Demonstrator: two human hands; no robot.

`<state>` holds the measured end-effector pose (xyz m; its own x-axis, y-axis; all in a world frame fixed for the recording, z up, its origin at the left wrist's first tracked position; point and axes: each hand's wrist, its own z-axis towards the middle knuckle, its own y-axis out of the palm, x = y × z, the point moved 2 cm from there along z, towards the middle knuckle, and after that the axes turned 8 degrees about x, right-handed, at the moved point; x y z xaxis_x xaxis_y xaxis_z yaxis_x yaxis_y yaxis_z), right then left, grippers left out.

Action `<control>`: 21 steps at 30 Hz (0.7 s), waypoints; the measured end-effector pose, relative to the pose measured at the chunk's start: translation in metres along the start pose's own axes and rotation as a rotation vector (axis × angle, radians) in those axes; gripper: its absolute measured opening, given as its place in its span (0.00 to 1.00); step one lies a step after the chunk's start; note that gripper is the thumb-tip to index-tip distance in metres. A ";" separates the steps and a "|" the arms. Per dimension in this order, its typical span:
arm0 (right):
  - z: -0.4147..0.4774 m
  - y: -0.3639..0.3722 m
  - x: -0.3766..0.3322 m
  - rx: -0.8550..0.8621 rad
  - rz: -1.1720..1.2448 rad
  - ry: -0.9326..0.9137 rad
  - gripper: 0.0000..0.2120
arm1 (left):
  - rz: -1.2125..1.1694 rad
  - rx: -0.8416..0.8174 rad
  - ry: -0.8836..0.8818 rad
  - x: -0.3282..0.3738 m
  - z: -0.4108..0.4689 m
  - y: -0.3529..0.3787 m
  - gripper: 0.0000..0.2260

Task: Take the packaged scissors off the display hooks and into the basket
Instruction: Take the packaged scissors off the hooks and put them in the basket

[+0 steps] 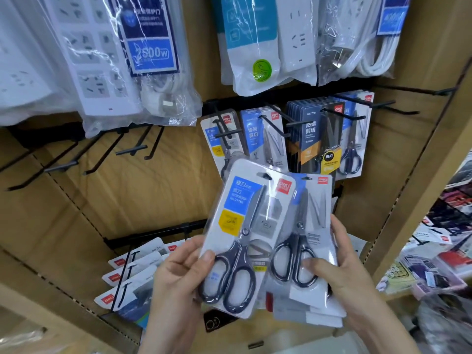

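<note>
Head view: my left hand [178, 274] pinches one scissors pack [245, 238], thumb on its front; my right hand [350, 274] grips a stack of packs [306, 251] beside it. Behind, more packaged scissors [316, 139] hang on hooks [275, 121] under bagged power strips [122, 60].

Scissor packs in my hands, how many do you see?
2 show fully: the left pack in the left hand, the right pack in the right hand. Behind them more packs are stacked, partly hidden.

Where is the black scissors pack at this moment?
Head view, right of centre: the black scissors pack hangs between the blue-card pack and the blue-handled scissors pack.
</note>
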<state>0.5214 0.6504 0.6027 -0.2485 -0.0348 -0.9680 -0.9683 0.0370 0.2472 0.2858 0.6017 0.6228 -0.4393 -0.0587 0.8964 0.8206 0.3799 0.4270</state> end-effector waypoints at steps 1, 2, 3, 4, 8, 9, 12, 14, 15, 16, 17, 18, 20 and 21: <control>0.000 -0.003 0.000 0.006 -0.005 -0.004 0.38 | 0.017 -0.009 0.042 0.003 -0.001 -0.003 0.35; -0.001 -0.003 -0.002 0.006 -0.011 -0.013 0.38 | 0.018 -0.003 0.073 0.006 -0.002 -0.004 0.37; -0.002 -0.003 -0.003 0.001 -0.020 -0.022 0.39 | 0.010 0.001 0.091 0.008 -0.002 -0.003 0.37; -0.002 -0.002 -0.003 -0.008 -0.028 -0.036 0.39 | -0.001 0.012 0.101 0.009 -0.001 -0.003 0.36; -0.007 0.004 -0.002 -0.036 -0.064 -0.063 0.45 | -0.055 0.093 0.134 0.006 0.007 0.001 0.27; -0.008 0.006 -0.002 -0.040 -0.069 -0.067 0.46 | -0.067 0.101 0.144 0.005 0.009 0.003 0.21; -0.010 0.009 -0.004 -0.045 -0.065 -0.085 0.43 | -0.077 0.149 0.157 0.002 0.019 0.014 0.16; -0.012 0.011 -0.005 -0.053 -0.078 -0.090 0.44 | -0.081 0.179 0.178 0.001 0.026 0.018 0.15; -0.013 0.011 -0.005 -0.056 -0.090 -0.092 0.45 | -0.059 0.187 0.199 0.000 0.028 0.021 0.14; -0.013 0.012 -0.004 -0.050 -0.097 -0.086 0.45 | -0.023 0.185 0.221 -0.001 0.029 0.026 0.12; -0.013 0.012 -0.004 -0.041 -0.094 -0.077 0.45 | 0.024 0.184 0.255 -0.003 0.031 0.029 0.10; -0.012 0.012 -0.005 -0.036 -0.090 -0.073 0.45 | 0.069 0.184 0.288 -0.006 0.032 0.033 0.07; -0.012 0.013 -0.007 -0.038 -0.099 -0.085 0.44 | 0.146 0.211 0.324 -0.011 0.033 0.036 0.05; -0.011 0.013 -0.008 -0.041 -0.104 -0.095 0.44 | 0.167 0.221 0.325 -0.014 0.034 0.035 0.05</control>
<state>0.5105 0.6402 0.6145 -0.1449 0.0583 -0.9877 -0.9894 -0.0028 0.1450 0.3085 0.6470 0.6214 -0.1398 -0.2539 0.9571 0.7571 0.5955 0.2685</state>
